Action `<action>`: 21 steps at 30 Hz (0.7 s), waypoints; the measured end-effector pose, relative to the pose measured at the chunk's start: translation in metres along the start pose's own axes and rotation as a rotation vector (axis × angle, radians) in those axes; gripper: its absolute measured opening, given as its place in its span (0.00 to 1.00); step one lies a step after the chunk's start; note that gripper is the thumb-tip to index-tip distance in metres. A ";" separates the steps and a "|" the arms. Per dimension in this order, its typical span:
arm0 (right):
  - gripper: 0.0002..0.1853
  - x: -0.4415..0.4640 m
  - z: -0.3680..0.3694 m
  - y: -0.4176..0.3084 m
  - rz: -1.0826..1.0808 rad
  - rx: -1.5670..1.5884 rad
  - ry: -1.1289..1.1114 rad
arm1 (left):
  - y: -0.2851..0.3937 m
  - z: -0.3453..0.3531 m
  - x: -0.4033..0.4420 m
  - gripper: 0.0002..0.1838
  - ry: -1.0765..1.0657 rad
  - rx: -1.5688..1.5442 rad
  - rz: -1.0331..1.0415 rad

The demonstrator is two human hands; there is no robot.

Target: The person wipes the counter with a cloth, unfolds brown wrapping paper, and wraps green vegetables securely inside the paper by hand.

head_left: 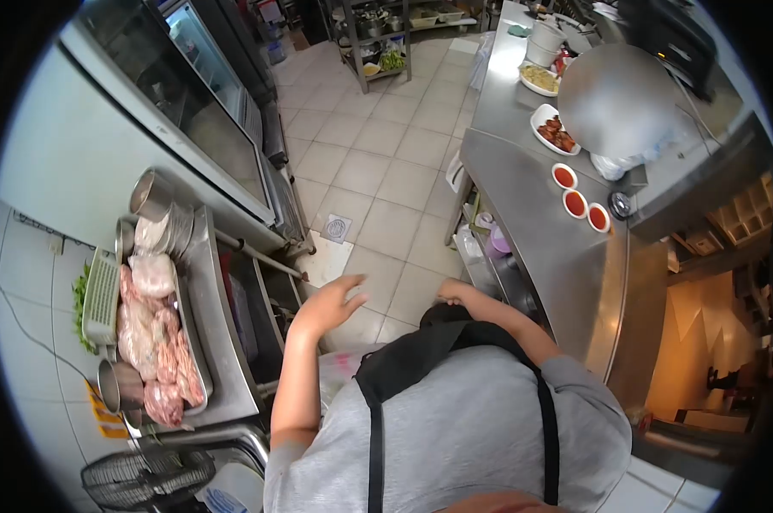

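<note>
My left hand (331, 303) is held out above the floor with its fingers apart and nothing in it. My right hand (457, 292) is in front of my body, just above the black apron (421, 357). Its fingers look curled in, and whether they hold anything is hidden. On the steel counter to my right sit three white bowls of red sauce (575, 203). Beyond them is a white dish of browned meat (555, 130).
At left, a steel table (229, 342) bears a tray of bagged raw meat (147, 329), metal pots and a green-grey basket (102, 295). A fan (147, 474) stands at lower left. Glass-door fridges (207, 111) line the left wall. A shelf rack (378, 38) is at the far end.
</note>
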State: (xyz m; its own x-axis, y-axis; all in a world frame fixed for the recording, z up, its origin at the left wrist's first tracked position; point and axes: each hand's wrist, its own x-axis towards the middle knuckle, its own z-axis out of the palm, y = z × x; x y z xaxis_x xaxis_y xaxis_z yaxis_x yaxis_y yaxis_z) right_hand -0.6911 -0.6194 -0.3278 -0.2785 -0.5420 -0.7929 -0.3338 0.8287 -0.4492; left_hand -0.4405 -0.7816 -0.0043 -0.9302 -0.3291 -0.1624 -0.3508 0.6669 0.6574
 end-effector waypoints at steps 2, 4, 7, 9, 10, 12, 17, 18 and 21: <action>0.18 0.043 -0.029 -0.045 -0.142 -0.181 -0.012 | -0.012 -0.009 0.081 0.23 -0.213 -0.161 0.071; 0.18 0.104 -0.058 -0.085 -0.311 -0.365 0.080 | -0.046 -0.009 0.148 0.23 -0.258 -0.125 0.039; 0.17 0.140 -0.125 -0.156 -0.392 -0.345 0.323 | -0.106 -0.013 0.227 0.23 -0.065 -0.045 -0.088; 0.17 0.166 -0.187 -0.201 -0.275 -0.356 0.126 | -0.181 -0.007 0.241 0.20 0.119 -0.232 -0.231; 0.18 0.186 -0.218 -0.218 -0.322 -0.440 0.116 | -0.232 0.002 0.241 0.19 0.221 -0.367 -0.295; 0.19 0.229 -0.267 -0.240 -0.404 -0.598 0.096 | -0.363 0.035 0.204 0.20 0.230 -0.475 -0.622; 0.17 0.321 -0.365 -0.246 -0.148 -0.368 0.202 | -0.401 0.027 0.105 0.16 -0.530 0.402 -0.705; 0.16 0.345 -0.383 -0.239 -0.113 -0.379 0.221 | -0.406 0.018 0.109 0.15 -0.541 0.242 -0.816; 0.17 0.365 -0.426 -0.211 -0.016 -0.330 0.254 | -0.455 -0.015 0.157 0.14 -0.560 0.111 -0.863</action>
State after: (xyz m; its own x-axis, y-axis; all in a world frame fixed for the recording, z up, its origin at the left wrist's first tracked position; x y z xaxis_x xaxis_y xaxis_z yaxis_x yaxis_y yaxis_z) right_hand -1.1062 -1.0520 -0.3471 -0.4704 -0.6055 -0.6420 -0.5992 0.7532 -0.2714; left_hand -0.4249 -1.1467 -0.3182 -0.2645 -0.3857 -0.8839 -0.9039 0.4187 0.0878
